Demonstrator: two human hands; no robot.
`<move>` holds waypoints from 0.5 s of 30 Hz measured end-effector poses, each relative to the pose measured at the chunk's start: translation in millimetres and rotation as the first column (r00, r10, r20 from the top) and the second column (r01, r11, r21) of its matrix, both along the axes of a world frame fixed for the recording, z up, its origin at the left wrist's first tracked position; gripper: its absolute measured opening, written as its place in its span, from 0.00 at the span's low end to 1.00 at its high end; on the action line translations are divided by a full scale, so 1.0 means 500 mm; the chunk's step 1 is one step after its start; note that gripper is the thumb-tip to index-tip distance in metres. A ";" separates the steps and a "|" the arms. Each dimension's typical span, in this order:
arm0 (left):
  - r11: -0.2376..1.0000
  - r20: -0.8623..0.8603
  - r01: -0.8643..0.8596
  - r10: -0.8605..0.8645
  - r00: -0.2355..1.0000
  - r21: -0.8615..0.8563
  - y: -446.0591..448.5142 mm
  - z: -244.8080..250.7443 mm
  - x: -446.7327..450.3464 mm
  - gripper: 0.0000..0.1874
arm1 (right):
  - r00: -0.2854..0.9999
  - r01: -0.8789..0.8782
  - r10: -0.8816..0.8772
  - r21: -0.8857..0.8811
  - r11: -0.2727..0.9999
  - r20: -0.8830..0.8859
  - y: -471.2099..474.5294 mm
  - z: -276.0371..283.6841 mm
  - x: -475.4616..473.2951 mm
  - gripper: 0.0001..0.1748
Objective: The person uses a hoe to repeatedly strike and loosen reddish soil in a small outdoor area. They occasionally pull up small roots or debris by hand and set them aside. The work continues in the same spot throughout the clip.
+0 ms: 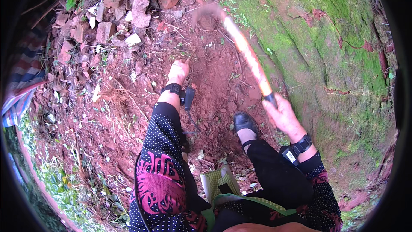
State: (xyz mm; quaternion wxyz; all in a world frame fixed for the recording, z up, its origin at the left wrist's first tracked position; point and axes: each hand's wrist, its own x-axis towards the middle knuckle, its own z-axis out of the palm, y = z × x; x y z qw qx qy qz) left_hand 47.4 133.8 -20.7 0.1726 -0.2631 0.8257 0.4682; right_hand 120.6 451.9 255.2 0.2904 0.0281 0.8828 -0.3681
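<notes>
My right hand (281, 112) grips the dark end of an orange-and-white handle. It belongs to a hand hoe or small pick (248, 53), raised at a slant ahead of me. The tool's head (208, 10) is blurred by motion, so its exact shape is unclear. My left hand (179, 70) is low over the reddish soil (212, 71), fingers curled. Whether it touches the ground or pinches something small cannot be made out. Each wrist wears a black strap with a device; a cable hangs from the left one (189, 98).
Broken bricks and rubble (111, 16) are heaped at the upper left. A mossy earth bank (325, 58) rises along the right. My dark shoe (245, 124) stands on the soil. Striped sheeting (24, 87) and low plants (61, 180) border the left side.
</notes>
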 end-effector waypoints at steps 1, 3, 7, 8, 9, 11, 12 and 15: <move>1.000 -0.008 -0.012 0.012 1.000 0.019 0.005 -0.002 0.001 0.25 | 0.996 -0.003 0.003 -0.005 1.000 -0.091 -0.006 0.001 -0.011 0.13; 0.999 -0.039 -0.043 0.044 0.998 0.022 0.010 -0.004 0.005 0.23 | 0.984 0.119 -0.149 -0.271 0.955 -0.095 -0.025 -0.022 -0.032 0.13; 0.996 -0.091 -0.087 0.087 0.992 -0.001 0.013 -0.002 0.008 0.21 | 0.983 -0.009 0.009 0.000 1.000 -0.185 -0.074 -0.134 -0.039 0.16; 0.996 -0.097 -0.091 0.091 0.991 0.007 0.012 -0.001 0.007 0.21 | 0.986 -0.116 0.120 0.041 0.992 -0.117 -0.072 -0.153 -0.023 0.16; 0.996 -0.093 -0.084 0.085 0.992 0.015 0.009 -0.001 0.006 0.22 | 0.983 -0.179 0.170 0.136 0.975 0.070 -0.069 -0.168 -0.012 0.17; 0.996 -0.083 -0.085 0.082 0.993 -0.035 0.003 0.001 0.000 0.22 | 0.977 -0.054 0.061 -0.040 0.998 0.204 -0.062 -0.183 -0.005 0.16; 0.997 -0.040 -0.053 0.051 0.998 -0.056 0.002 0.000 0.006 0.23 | 0.953 0.058 -0.028 -0.092 0.994 0.301 -0.060 -0.181 0.005 0.15; 0.999 -0.116 -0.043 0.041 0.992 -0.012 -0.017 -0.004 0.011 0.23 | 0.947 0.066 0.005 -0.211 0.975 0.320 -0.071 -0.153 0.007 0.14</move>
